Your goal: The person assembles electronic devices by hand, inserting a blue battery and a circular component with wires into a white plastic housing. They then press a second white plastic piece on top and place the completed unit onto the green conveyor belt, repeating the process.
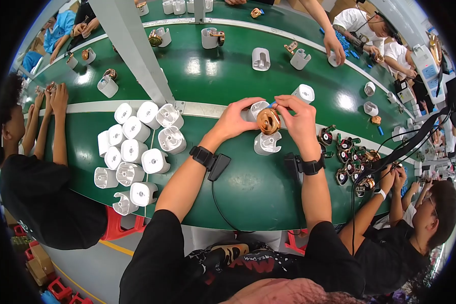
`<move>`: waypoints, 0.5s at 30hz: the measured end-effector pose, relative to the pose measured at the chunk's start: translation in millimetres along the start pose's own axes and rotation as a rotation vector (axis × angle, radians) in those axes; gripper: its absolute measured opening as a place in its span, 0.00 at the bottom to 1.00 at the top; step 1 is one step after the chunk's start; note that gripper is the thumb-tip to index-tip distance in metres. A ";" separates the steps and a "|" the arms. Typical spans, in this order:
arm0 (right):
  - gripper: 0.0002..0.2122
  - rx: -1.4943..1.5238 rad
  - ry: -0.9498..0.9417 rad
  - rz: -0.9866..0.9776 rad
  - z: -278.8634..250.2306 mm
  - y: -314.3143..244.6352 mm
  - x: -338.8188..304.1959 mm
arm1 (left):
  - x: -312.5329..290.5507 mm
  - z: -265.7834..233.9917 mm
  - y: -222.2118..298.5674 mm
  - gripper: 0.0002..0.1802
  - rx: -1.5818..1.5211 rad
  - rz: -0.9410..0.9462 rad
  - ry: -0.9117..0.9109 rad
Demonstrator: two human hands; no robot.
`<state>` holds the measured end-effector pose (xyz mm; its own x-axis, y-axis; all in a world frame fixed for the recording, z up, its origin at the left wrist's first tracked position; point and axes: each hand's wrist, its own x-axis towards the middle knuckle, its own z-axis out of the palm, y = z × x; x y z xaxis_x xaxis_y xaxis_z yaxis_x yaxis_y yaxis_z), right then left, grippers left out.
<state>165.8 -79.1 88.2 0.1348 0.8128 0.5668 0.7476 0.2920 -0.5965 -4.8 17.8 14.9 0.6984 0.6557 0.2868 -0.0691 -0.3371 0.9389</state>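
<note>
A green worktop curves above a grey floor, a pale rail along its far edge. Left, between rail and near edge, crowd white cups; some openings show inner ribs. Dark, copper-trimmed parts cluster toward the right. At the middle, near the rail, the left hand, half curled, and the right hand, pinched, hold a copper coil above a notched cup. Whether the left also grips the cup behind, I cannot tell.
</note>
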 end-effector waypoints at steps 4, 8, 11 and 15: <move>0.05 -0.131 -0.048 -0.139 -1.9 -6.4 2.2 | 1.4 -0.7 0.8 0.34 -0.011 -0.007 0.002; 0.05 -0.086 -0.072 -0.095 -0.7 -9.8 4.1 | 0.2 -0.3 -1.8 0.34 0.017 0.016 0.014; 0.05 -0.127 -0.103 -0.056 4.9 -4.6 0.2 | 0.8 1.6 1.8 0.34 0.057 0.043 -0.001; 0.05 -0.128 -0.159 0.071 6.1 -0.2 5.8 | 2.3 1.3 4.5 0.34 0.018 -0.056 -0.010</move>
<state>162.5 -71.4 88.1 0.0932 0.9011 0.4234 0.8178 0.1732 -0.5488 -2.6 16.9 19.5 0.7082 0.6669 0.2316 -0.0167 -0.3122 0.9499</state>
